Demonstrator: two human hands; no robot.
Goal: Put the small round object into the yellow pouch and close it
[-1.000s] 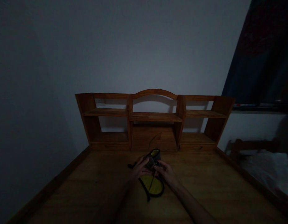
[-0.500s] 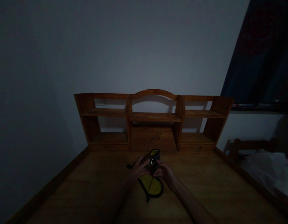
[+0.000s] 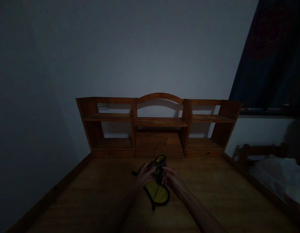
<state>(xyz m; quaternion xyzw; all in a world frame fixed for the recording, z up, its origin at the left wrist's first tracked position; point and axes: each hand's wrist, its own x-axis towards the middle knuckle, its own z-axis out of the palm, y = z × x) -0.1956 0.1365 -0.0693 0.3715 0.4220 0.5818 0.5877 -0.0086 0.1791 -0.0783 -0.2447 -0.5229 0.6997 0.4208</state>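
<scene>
Both my hands meet over a small dark object (image 3: 159, 170) at the middle of a wooden desk (image 3: 91, 200). My left hand (image 3: 145, 175) curls round its left side and my right hand (image 3: 171, 180) pinches its right side. A thin wire rises from the object towards the shelf unit. Just below my hands lies a yellow oval pouch with a black rim (image 3: 159, 194), and another yellow-lined piece (image 3: 161, 159) sticks up behind them. The dim light hides what the dark object is.
A low wooden shelf unit (image 3: 159, 122) with an arched top stands along the desk's back edge against a pale wall. At right is a dark curtain (image 3: 273, 55), and lower right a wooden bed frame (image 3: 259, 150) with white bedding (image 3: 281, 176).
My hands have stayed over the dark object with small finger shifts. A bright glint seen between them half a second ago is gone. The view has tilted slightly.
</scene>
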